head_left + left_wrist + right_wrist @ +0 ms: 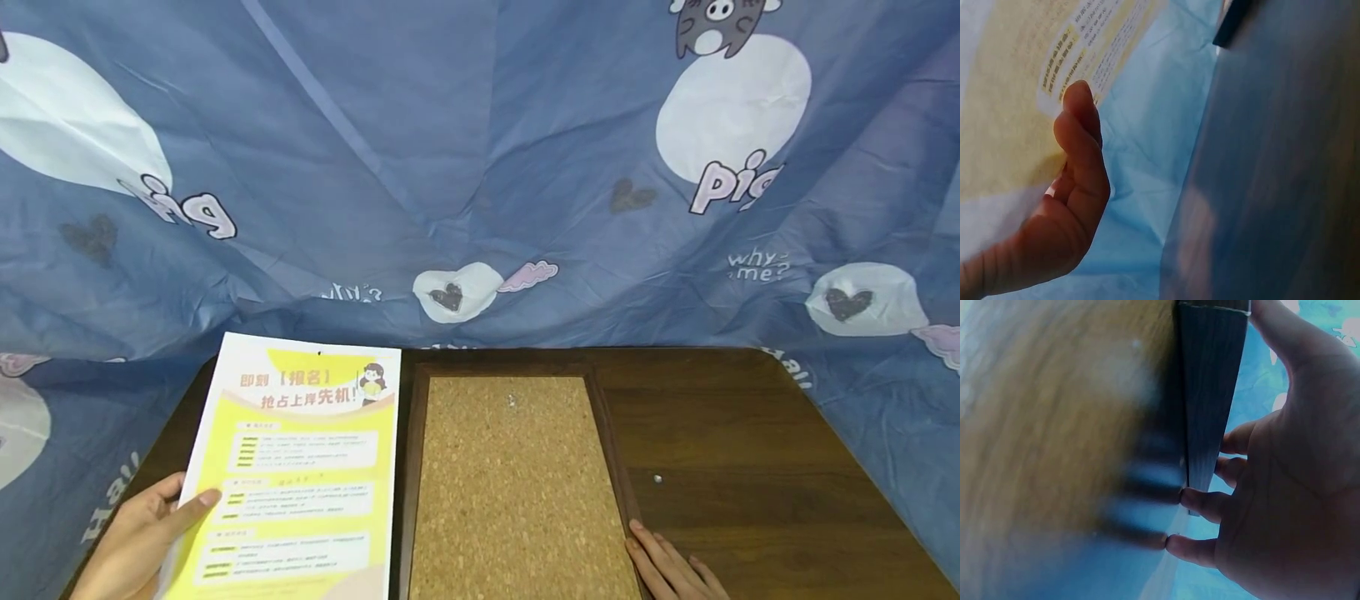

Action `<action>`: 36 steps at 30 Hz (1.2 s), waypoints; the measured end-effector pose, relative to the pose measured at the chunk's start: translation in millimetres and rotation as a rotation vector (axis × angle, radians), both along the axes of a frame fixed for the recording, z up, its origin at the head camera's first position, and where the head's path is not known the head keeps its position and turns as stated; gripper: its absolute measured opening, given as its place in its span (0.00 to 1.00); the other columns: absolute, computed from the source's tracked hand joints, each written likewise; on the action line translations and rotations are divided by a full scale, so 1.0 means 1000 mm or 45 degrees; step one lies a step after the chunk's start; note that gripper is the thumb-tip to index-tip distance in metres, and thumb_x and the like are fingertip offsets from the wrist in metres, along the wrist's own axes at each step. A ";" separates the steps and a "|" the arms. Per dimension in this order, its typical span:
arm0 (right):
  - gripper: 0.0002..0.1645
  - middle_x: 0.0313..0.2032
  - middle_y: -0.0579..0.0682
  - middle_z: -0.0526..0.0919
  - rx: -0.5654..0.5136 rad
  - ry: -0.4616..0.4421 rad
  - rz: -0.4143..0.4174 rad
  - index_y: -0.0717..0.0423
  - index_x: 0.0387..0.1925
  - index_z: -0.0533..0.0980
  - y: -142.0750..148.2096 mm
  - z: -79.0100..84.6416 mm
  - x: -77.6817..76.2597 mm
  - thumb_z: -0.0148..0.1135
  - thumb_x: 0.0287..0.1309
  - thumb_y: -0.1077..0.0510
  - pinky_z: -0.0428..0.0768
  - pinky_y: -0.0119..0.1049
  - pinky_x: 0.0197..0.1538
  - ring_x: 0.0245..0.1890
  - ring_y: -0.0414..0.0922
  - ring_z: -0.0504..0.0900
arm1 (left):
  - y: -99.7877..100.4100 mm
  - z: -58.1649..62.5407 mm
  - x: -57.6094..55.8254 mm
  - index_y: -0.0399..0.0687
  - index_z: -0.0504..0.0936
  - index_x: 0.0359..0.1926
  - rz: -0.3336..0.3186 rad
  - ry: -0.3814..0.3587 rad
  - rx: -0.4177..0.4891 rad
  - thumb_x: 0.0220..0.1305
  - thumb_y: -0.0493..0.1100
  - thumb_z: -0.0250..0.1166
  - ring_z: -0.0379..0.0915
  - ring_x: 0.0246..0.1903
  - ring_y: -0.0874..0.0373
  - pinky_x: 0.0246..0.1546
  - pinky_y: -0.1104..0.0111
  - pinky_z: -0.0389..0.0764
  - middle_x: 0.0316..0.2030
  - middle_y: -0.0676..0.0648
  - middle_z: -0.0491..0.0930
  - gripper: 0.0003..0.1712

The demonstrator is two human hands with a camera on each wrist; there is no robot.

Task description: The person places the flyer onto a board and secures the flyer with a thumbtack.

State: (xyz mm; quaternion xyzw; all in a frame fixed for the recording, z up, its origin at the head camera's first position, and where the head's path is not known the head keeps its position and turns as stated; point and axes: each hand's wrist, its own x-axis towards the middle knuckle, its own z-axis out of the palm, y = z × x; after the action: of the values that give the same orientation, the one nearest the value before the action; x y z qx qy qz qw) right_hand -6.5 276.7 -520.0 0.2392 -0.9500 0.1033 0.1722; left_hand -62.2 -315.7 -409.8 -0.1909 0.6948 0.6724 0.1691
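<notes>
My left hand pinches the left edge of a yellow and white printed flyer, thumb on its front. The sheet is held upright at the left of a cork board in a dark wooden frame. A small dark spot shows near the flyer's top edge. In the left wrist view, the left hand grips the paper's edge. My right hand touches the right side of the frame with extended fingers. From the right wrist, fingertips of that hand meet the tabletop beside the frame's dark side.
A small clear object, perhaps a pushpin, is on the cork near its top. Another small shiny piece lies on the dark wooden table to the right. Behind the table hangs a blue patterned cloth.
</notes>
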 end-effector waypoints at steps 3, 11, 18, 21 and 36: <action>0.45 0.71 0.39 0.65 0.006 -0.008 -0.003 0.50 0.62 0.76 0.000 0.000 0.000 0.67 0.49 0.28 0.81 0.56 0.31 0.49 0.48 0.83 | 0.003 0.000 0.001 0.43 0.62 0.62 -0.010 0.003 0.071 0.73 0.47 0.60 0.84 0.40 0.43 0.40 0.50 0.83 0.41 0.46 0.86 0.25; 0.46 0.72 0.39 0.63 0.012 -0.046 0.007 0.50 0.63 0.75 0.001 0.002 -0.001 0.67 0.49 0.27 0.80 0.56 0.31 0.50 0.49 0.82 | 0.017 -0.002 0.001 0.56 0.70 0.57 -0.092 0.052 0.309 0.74 0.45 0.58 0.83 0.44 0.43 0.45 0.50 0.82 0.46 0.46 0.86 0.13; 0.46 0.72 0.41 0.63 0.003 -0.054 0.029 0.50 0.64 0.73 0.001 0.003 -0.001 0.68 0.50 0.29 0.80 0.58 0.31 0.51 0.51 0.82 | 0.032 -0.001 0.003 0.59 0.74 0.54 -0.140 0.088 0.393 0.76 0.44 0.56 0.83 0.45 0.44 0.45 0.51 0.81 0.47 0.45 0.85 0.10; 0.46 0.72 0.40 0.62 0.006 -0.053 0.027 0.49 0.64 0.73 0.001 0.003 0.000 0.68 0.50 0.29 0.80 0.58 0.32 0.51 0.51 0.82 | 0.040 -0.001 0.004 0.59 0.75 0.53 -0.161 0.091 0.401 0.75 0.44 0.56 0.83 0.44 0.44 0.45 0.51 0.81 0.47 0.45 0.85 0.09; 0.45 0.72 0.39 0.64 0.009 -0.073 -0.002 0.47 0.64 0.73 0.000 0.005 0.000 0.67 0.51 0.29 0.80 0.57 0.34 0.51 0.50 0.82 | 0.065 0.003 0.004 0.56 0.74 0.56 -0.160 0.120 0.387 0.74 0.45 0.58 0.83 0.44 0.43 0.46 0.50 0.80 0.47 0.44 0.85 0.12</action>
State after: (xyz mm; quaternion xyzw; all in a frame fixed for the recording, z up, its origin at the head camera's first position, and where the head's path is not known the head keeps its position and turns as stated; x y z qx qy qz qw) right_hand -6.2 276.9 -515.3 0.2361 -0.9550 0.1067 0.1440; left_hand -58.6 -250.4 -406.7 -0.0877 0.6027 0.7662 0.2051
